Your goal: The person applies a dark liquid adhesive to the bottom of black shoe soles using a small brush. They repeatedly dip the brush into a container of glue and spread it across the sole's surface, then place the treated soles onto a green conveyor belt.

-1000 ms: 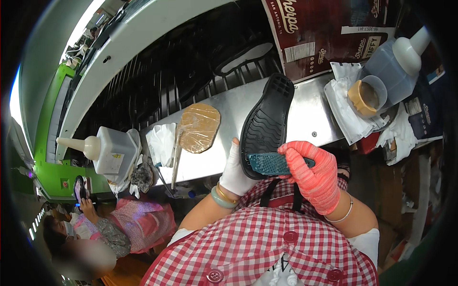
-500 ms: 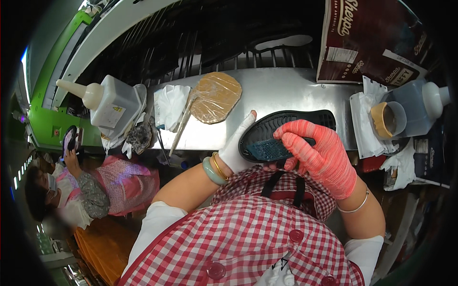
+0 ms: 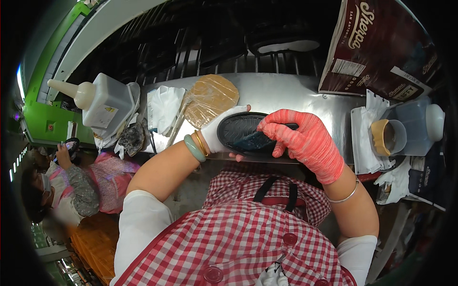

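Observation:
A black shoe sole with wavy grooves and a raised rim is held nearly flat above the near edge of the metal table. A dark teal patch shows on its near side. My left hand, in a white glove with bare fingertips, grips the sole's left end from beneath, most of its fingers hidden. My right hand, in a coral-red knitted glove, is closed over the sole's right half. Its thumb and fingers pinch together at the teal patch; anything between them cannot be made out.
On the metal table lie a plastic-wrapped tan pad and crumpled white cloth. A spouted bottle stands left. At right are a maroon box, a clear white-lidded jar and a cup. A co-worker is at left.
Both hands and the sole have moved left and slightly farther over the table. The right hand's pinch persists, and less of the teal patch shows. The view has shifted a little.

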Motion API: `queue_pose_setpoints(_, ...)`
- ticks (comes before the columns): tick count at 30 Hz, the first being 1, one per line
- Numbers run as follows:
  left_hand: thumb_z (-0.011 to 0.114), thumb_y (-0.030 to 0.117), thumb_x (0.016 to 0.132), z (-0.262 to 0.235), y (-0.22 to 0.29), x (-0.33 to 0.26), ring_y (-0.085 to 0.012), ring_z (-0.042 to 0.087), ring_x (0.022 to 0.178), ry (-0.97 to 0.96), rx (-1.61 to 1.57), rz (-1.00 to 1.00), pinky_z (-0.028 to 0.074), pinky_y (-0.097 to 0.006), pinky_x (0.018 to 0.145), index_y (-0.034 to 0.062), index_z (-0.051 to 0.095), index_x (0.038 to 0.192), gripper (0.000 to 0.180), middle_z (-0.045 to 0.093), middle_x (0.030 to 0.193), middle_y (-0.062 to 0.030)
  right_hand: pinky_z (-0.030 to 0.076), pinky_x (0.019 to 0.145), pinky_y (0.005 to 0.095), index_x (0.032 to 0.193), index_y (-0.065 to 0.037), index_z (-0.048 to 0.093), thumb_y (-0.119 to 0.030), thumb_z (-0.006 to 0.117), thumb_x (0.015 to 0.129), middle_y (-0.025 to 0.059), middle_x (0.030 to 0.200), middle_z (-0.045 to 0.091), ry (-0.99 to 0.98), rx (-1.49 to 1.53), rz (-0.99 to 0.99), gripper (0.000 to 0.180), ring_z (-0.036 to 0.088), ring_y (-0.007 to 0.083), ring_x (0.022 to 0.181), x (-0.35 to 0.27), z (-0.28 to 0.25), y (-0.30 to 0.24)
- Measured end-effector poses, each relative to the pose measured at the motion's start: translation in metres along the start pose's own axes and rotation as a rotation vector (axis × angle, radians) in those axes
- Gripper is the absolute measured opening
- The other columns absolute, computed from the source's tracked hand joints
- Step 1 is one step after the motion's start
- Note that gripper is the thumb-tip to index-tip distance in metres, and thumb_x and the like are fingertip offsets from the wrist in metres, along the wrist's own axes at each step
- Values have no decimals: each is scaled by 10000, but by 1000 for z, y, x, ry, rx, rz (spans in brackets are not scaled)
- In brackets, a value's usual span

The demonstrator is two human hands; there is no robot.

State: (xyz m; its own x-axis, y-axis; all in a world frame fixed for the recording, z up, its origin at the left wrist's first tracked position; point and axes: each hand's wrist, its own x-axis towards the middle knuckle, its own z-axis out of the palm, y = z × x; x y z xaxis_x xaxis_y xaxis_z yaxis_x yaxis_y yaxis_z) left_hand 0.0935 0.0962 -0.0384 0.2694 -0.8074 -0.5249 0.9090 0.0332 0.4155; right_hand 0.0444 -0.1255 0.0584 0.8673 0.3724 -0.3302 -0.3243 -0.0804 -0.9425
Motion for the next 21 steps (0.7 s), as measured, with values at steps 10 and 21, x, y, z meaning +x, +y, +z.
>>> queue_pose_setpoints(10, 349, 567, 891, -8, 26, 10, -394, 604, 465, 39, -66, -145, 483, -361, 321, -50, 524, 1143, 689, 630, 709, -258, 441, 549, 217, 941, -10, 672, -228, 622, 840, 39, 751, 628, -26, -59, 66, 245, 553, 82, 558, 6, -35, 2)
queue_pose_setpoints(21, 381, 582, 874, -6, 42, 10, -419, 613, 497, 118, 2, -185, 492, -390, 330, -113, 547, 1076, 742, 627, 722, -294, 475, 586, 224, 951, 2, 666, -202, 600, 837, 37, 760, 643, -45, -114, 83, 242, 545, 91, 557, 0, -64, 2)
